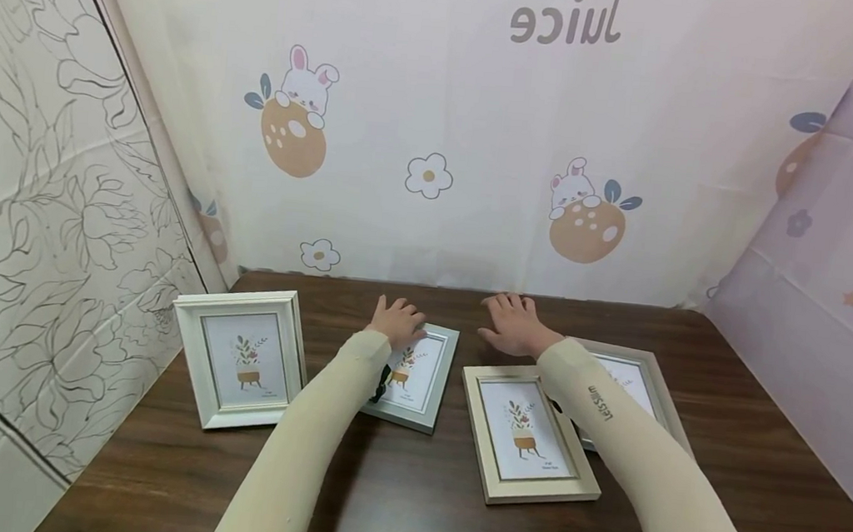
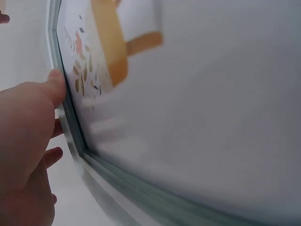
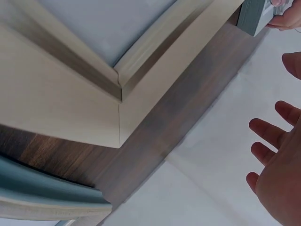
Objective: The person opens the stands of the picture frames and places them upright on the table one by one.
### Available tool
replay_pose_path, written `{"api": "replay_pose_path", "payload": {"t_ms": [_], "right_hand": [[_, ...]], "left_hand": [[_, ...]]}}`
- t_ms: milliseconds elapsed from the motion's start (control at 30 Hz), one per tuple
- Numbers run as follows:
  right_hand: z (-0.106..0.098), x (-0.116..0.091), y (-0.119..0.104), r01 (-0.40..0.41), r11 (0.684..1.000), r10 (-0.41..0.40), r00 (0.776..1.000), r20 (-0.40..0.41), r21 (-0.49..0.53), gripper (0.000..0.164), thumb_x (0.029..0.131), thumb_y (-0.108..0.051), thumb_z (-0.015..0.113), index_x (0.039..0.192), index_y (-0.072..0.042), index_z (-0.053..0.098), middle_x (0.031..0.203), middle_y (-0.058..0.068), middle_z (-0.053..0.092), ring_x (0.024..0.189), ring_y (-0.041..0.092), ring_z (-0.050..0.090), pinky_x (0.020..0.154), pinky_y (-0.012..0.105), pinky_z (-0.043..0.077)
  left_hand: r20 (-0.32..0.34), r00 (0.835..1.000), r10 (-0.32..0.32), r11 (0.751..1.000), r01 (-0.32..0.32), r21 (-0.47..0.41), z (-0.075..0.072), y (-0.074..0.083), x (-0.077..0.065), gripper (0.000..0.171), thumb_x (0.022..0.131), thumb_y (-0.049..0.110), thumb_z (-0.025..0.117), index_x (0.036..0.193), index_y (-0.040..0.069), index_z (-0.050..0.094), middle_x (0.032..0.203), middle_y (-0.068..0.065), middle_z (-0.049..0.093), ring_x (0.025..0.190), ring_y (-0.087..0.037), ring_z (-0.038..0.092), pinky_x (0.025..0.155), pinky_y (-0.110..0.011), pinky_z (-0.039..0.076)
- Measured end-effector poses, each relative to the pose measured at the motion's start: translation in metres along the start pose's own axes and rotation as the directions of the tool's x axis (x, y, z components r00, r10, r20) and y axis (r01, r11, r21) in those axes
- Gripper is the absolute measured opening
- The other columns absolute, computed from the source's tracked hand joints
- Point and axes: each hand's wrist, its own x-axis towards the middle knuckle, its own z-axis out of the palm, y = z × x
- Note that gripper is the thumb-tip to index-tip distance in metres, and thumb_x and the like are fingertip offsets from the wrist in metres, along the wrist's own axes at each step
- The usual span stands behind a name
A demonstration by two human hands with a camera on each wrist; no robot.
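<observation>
A pale blue-grey picture frame point(image 1: 423, 378) is at the middle of the table, showing a print of a potted plant. At its far edge my left hand point(image 1: 398, 324) grips the border; in the left wrist view the thumb point(image 2: 57, 87) lies along the rim and the other fingers reach behind it. My right hand point(image 1: 515, 323) hovers past a cream picture frame point(image 1: 522, 432), fingers spread and holding nothing. The right wrist view shows those fingers point(image 3: 268, 133) apart from the cream frame's corner point(image 3: 120, 110). The right forearm partly hides a greyish frame point(image 1: 639, 379).
A white picture frame point(image 1: 249, 361) stands propped up at the left of the brown wooden table point(image 1: 393, 497). Behind the table hangs a curtain point(image 1: 440, 92) printed with rabbits and flowers. Fabric panels point(image 1: 43, 169) close in both sides.
</observation>
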Motion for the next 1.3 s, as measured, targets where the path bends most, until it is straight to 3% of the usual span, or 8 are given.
{"api": "replay_pose_path", "payload": {"t_ms": [500, 700, 1033, 1300], "right_hand": [[0.002, -0.004, -0.002, 0.013, 1.000, -0.013, 1.000, -0.012, 0.003, 0.053, 0.101, -0.033, 0.055, 0.141, 0.001, 0.043, 0.143, 0.022, 0.042, 0.133, 0.043, 0.033, 0.103, 0.062, 0.020], [-0.003, -0.007, 0.003, -0.002, 1.000, 0.001, 0.999, -0.034, -0.013, 0.055, 0.102, -0.035, 0.052, 0.143, 0.000, 0.042, 0.144, 0.022, 0.041, 0.133, 0.042, 0.033, 0.101, 0.060, 0.022], [-0.016, -0.019, 0.005, -0.017, 0.999, 0.019, 0.998, -0.061, 0.036, 0.056, 0.103, -0.035, 0.051, 0.146, -0.002, 0.038, 0.146, 0.023, 0.039, 0.136, 0.044, 0.029, 0.103, 0.062, 0.018], [-0.026, -0.031, -0.003, 0.014, 0.997, -0.006, 0.995, -0.101, 0.078, 0.055, 0.103, -0.033, 0.051, 0.146, 0.000, 0.037, 0.146, 0.024, 0.038, 0.135, 0.045, 0.028, 0.103, 0.063, 0.017]], "left_hand": [[-0.057, 0.997, 0.050, 0.998, -0.048, 0.048, -0.004, 0.005, -0.003, 0.039, 0.105, 0.038, 0.048, 0.140, 0.021, 0.057, 0.143, 0.001, 0.054, 0.142, -0.027, 0.035, 0.115, -0.058, 0.016], [-0.098, 0.994, 0.049, 0.999, -0.048, 0.012, -0.004, -0.001, -0.004, 0.038, 0.105, 0.036, 0.050, 0.137, 0.018, 0.058, 0.140, 0.000, 0.057, 0.140, -0.027, 0.038, 0.116, -0.058, 0.013], [-0.120, 0.992, 0.042, 0.999, -0.042, -0.001, -0.030, 0.000, -0.010, 0.036, 0.107, 0.036, 0.044, 0.135, 0.017, 0.056, 0.138, 0.001, 0.059, 0.133, -0.023, 0.046, 0.115, -0.060, 0.013], [-0.178, 0.981, 0.072, 0.996, -0.081, -0.046, -0.047, 0.001, -0.024, 0.031, 0.107, 0.033, 0.045, 0.130, 0.016, 0.055, 0.139, 0.000, 0.056, 0.131, -0.023, 0.049, 0.113, -0.060, 0.016]]}}
